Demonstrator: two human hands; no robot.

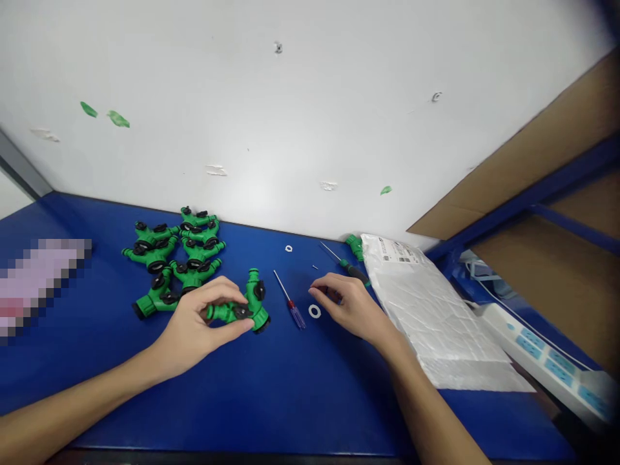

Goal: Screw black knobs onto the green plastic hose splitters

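My left hand [194, 329] grips a green Y-shaped hose splitter [256, 307] with black valve levers, thumb and fingers closed around one of its branches. Over the blue table, my right hand [346, 300] is curled with thumb and index fingertip close together; whatever may be between them is too small to make out. Just below those fingertips lies a white ring washer [314, 311]. Between my hands is a screwdriver [296, 315] with a red and purple handle. A small screw-like metal piece [315, 267] and a smaller white ring [289, 248] rest farther back.
Several similar green splitters [157, 248] are grouped at the left. A second screwdriver [356, 271], dark green-handled, lies beside a white padded bag [431, 310], with a green part [355, 245] behind. A white wall [300, 129] bounds the back; a power strip [542, 355] sits right.
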